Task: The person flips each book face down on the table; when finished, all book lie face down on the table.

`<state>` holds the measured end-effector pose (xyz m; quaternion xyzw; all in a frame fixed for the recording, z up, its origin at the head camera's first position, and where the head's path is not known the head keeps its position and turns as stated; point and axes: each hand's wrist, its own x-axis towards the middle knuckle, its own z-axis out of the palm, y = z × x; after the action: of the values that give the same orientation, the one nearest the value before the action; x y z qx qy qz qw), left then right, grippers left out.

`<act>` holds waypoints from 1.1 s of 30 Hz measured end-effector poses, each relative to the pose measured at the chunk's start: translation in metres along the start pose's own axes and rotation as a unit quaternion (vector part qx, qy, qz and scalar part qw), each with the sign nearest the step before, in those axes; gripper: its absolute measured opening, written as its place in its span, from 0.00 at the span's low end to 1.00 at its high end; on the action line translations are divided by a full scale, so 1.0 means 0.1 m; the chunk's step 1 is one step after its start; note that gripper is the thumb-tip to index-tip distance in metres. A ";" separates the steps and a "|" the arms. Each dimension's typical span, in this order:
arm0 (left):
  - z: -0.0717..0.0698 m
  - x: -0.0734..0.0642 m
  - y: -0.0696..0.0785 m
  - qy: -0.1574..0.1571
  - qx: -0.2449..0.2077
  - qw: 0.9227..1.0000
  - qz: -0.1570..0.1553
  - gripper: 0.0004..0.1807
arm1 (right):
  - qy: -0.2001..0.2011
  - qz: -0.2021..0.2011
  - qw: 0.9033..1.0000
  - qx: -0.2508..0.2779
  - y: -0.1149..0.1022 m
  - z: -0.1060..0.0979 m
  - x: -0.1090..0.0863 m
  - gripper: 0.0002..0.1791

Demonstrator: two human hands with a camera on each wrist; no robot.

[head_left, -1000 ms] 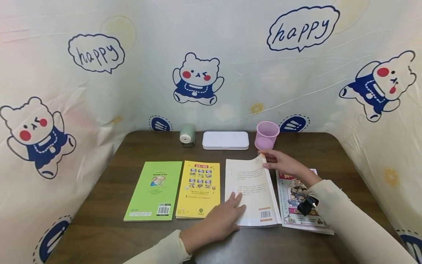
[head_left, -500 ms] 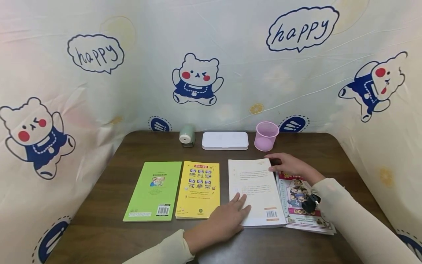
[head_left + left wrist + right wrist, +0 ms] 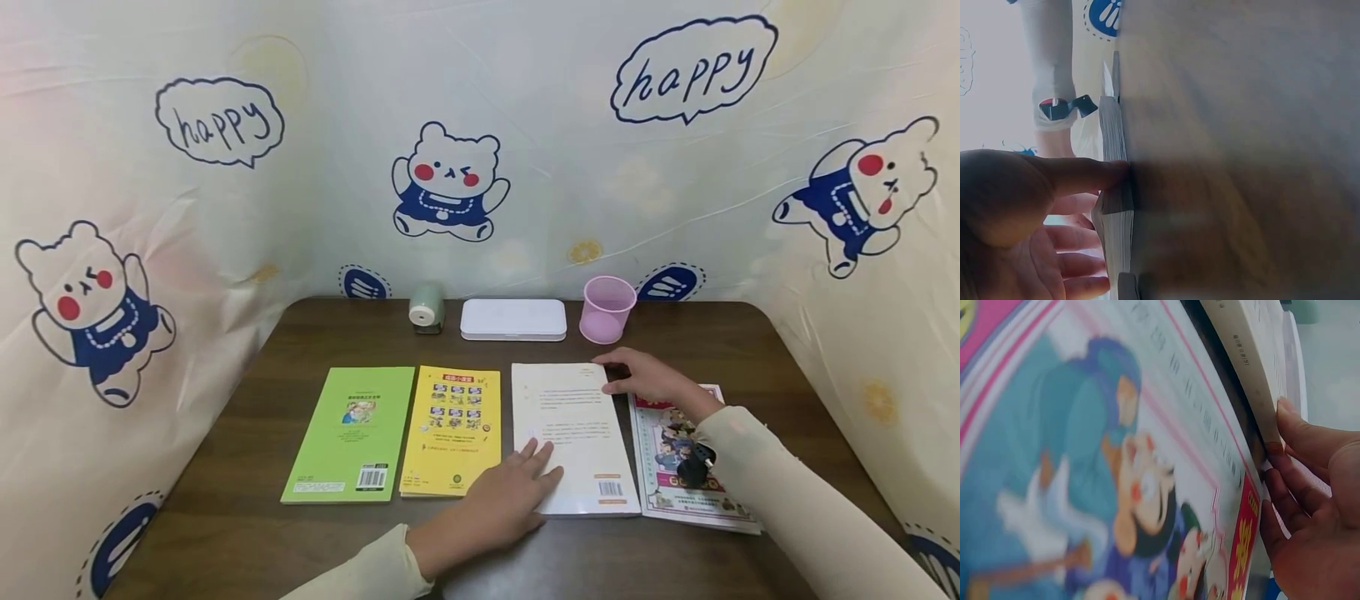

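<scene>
A thick white book (image 3: 573, 408) lies back cover up on the table. My left hand (image 3: 506, 500) rests on its lower left corner, fingers extended over the cover, and in the left wrist view the thumb (image 3: 1094, 176) touches the page edges. At the upper right corner my right hand (image 3: 648, 375) pinches the book, its thumb (image 3: 1294, 422) on the cover side and fingers at the edge. A comic-style book (image 3: 675, 458) with a pink title lies just right of the white one, partly under the right forearm in the head view. To the left lies a yellow book (image 3: 453, 433).
A green book (image 3: 356, 433) lies farthest left. Along the back of the table (image 3: 225, 533) stand a green pencil sharpener (image 3: 427, 308), a white flat case (image 3: 513, 319) and a pink cup (image 3: 606, 310). A printed curtain (image 3: 315, 208) hangs close behind and at both sides.
The white book's lifted upper right cover corner has come down flat. The book slid right toward the comic-style book, then back left, both hands moving with it.
</scene>
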<state>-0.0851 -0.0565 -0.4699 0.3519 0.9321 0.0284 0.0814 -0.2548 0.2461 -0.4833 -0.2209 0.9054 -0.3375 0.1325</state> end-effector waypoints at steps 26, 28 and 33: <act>-0.04 -0.01 -0.10 -0.026 -0.052 0.998 0.007 0.35 | 0.028 0.046 0.998 -0.039 0.00 -0.01 -0.23 0.34; -0.03 -0.01 -0.10 -0.024 -0.052 0.998 0.007 0.35 | 0.029 0.050 0.998 -0.041 0.02 -0.04 -0.26 0.34; -0.02 -0.01 -0.11 -0.022 -0.050 0.998 0.008 0.35 | 0.034 0.053 0.997 -0.042 0.08 -0.10 -0.36 0.34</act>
<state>-0.0920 -0.0651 -0.4689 0.3553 0.9247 0.0678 0.1189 -0.2303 0.2742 -0.4775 -0.1667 0.9333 -0.2986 0.1098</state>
